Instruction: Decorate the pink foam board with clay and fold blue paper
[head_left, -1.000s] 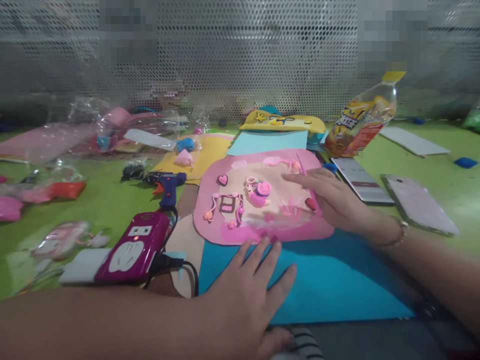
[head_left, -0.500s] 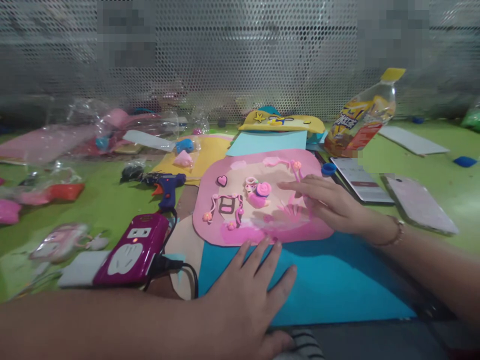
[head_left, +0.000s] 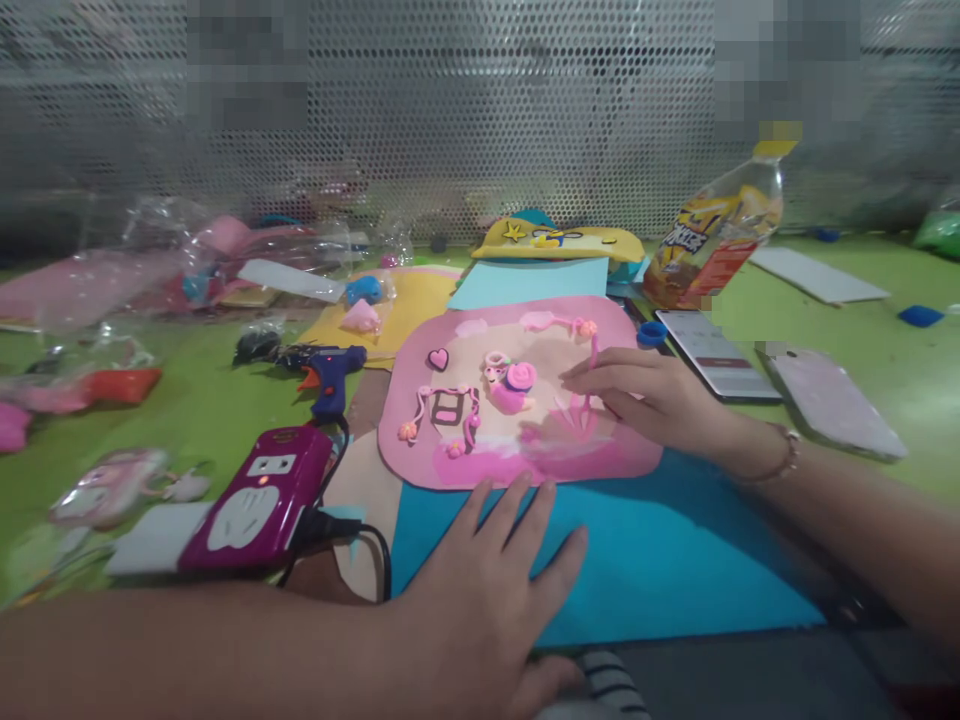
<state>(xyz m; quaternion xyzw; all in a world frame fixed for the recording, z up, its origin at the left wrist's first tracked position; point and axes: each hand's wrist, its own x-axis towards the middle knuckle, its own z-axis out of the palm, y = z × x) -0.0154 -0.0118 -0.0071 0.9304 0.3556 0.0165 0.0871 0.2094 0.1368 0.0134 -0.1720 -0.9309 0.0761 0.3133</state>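
A rounded pink board lies on a blue sheet. On its cream middle sits a pink clay snail, with a clay heart and a small frame hung with clay strands to the left. A pink clay stem topped by an orange flower runs down the right side. My left hand rests flat, fingers spread, on the blue sheet, fingertips at the board's lower edge. My right hand is over the board's right side, fingers drawn together at the stem; whatever is between them is hidden.
Left of the board are a glue gun, a purple power box with cables and a pink pouch-like item. To the right stand a bottle, a phone and a pink phone case. A perforated metal panel rises behind.
The fingers of my right hand have bent and drawn together, lowering at the clay stem. My left hand stays flat in place. The whole view has shifted slightly.
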